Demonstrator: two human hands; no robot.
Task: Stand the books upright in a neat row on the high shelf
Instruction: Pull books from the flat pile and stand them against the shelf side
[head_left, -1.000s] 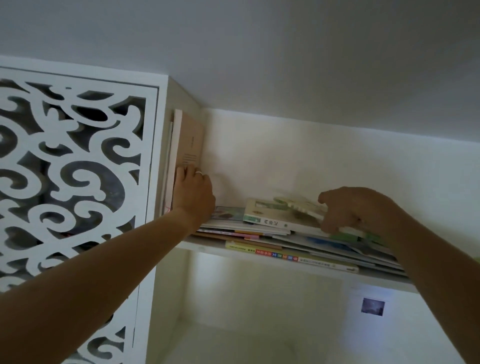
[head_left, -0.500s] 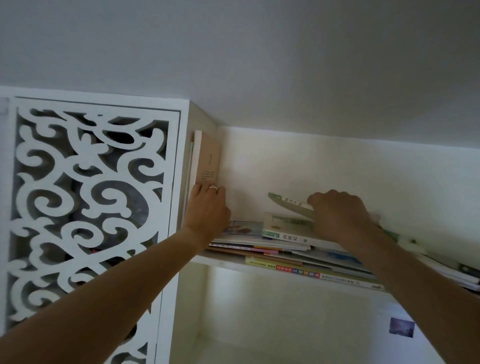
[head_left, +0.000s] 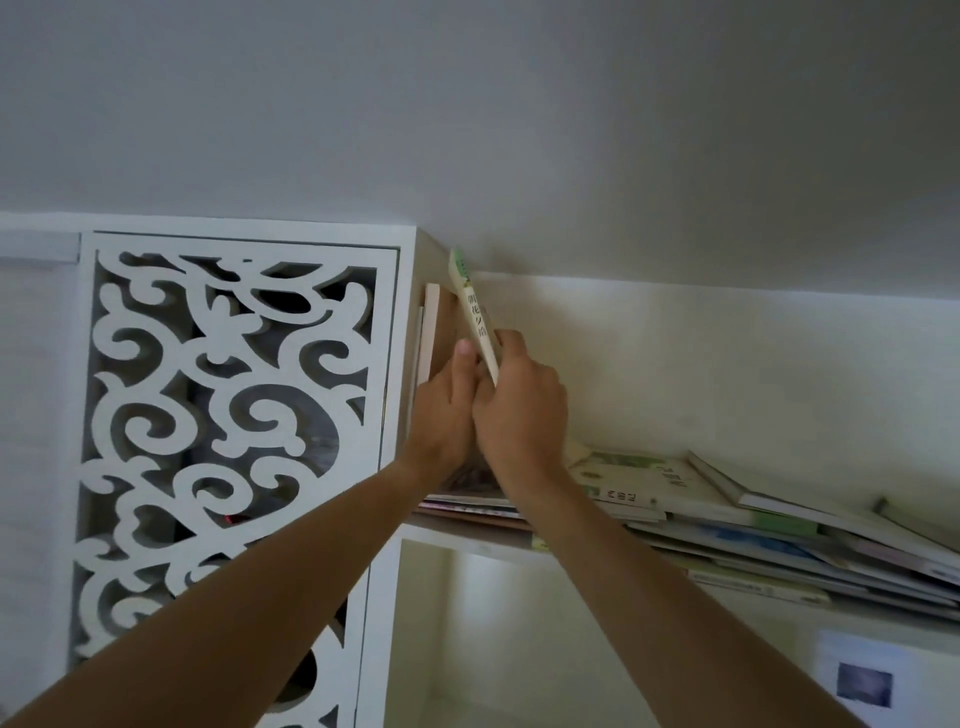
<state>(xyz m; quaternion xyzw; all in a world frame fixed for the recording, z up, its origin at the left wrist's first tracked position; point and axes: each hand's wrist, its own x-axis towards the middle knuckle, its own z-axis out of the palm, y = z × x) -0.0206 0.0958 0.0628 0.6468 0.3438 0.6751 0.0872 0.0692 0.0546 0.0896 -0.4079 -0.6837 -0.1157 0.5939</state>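
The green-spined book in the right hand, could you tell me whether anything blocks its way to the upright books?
Only the left hand, pressed against the upright books; the green-spined book leans beside it.

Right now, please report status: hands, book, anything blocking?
Right hand grips green-spined book, tilted, beside upright books. Left hand rests on upright books. Flat pile covers shelf below.
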